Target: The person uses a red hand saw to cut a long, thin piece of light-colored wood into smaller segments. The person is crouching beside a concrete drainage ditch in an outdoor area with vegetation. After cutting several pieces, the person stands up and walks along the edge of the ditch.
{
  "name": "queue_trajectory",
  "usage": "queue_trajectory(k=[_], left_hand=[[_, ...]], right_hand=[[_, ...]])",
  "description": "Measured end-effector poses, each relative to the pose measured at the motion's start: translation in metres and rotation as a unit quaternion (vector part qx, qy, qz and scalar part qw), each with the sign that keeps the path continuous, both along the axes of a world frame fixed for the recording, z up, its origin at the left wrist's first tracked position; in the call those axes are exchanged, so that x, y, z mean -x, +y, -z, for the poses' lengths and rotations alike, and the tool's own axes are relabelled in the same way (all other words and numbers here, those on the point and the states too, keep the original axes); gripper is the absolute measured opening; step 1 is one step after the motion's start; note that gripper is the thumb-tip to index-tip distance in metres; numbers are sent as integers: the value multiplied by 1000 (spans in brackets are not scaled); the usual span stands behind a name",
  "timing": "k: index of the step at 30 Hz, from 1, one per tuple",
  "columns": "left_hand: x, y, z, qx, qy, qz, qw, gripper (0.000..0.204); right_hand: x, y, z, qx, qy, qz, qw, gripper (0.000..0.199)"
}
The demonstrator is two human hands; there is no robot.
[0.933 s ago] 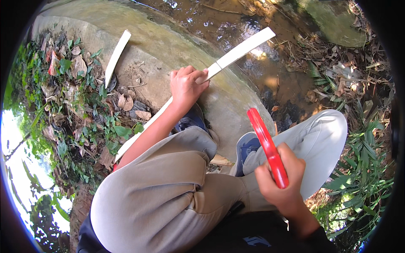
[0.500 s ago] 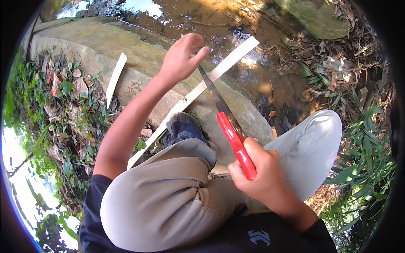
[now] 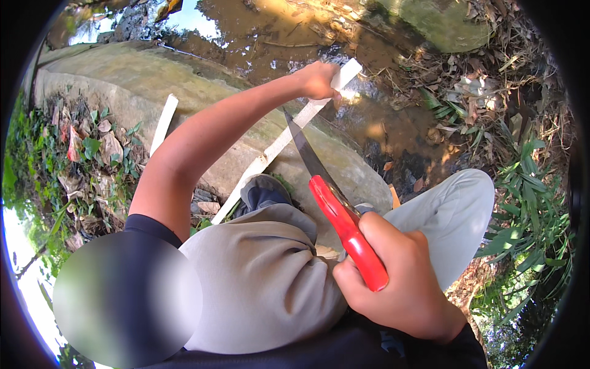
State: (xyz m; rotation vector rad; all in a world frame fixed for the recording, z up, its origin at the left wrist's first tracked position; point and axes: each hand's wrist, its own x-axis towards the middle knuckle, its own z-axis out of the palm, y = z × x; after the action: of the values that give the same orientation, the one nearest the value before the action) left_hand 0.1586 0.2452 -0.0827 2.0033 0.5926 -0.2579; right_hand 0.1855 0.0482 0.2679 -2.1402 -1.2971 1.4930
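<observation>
My left hand [image 3: 316, 80] is stretched far forward and grips the upper end of a long pale bamboo strip [image 3: 279, 142] that slants down to the ground by my left knee. My right hand [image 3: 399, 286] is closed round the red handle of a knife [image 3: 347, 230]. Its dark curved blade [image 3: 307, 154] points up and away, with the tip touching or lying just over the strip's edge. Both knees in light trousers fill the lower middle of the view.
A large flat grey rock [image 3: 184, 98] lies under the strip, with a second short pale strip [image 3: 163, 123] on it at the left. Shallow brown stream water [image 3: 295, 31] runs beyond. Dry leaves and green plants [image 3: 528, 203] border both sides.
My left hand has slid up the strip from its middle to its far end. My right hand brought the knife from out at the right in to the strip, blade now out against it.
</observation>
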Motion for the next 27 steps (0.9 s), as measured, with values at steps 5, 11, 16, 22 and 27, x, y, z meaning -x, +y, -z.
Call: queue_trajectory(k=[5,11,16,22,27], left_hand=[[6,4,-4,31,-7,-28,999,68],[1,-6,-17,-19,14,-21,999,57],[-6,0,-13,23,8,-14,1000,58],[2,-3,-4,61,40,-27,997,59],[4,-5,-15,101,23,-31,994,57]], right_hand=[[-24,-39,6,-19,-3,3,1000,23],[-20,-68,36,-45,-14,32,998,24],[18,-14,104,-80,-23,62,995,23],[2,-33,38,-32,10,79,996,21],[17,-20,105,-66,-33,53,996,21]])
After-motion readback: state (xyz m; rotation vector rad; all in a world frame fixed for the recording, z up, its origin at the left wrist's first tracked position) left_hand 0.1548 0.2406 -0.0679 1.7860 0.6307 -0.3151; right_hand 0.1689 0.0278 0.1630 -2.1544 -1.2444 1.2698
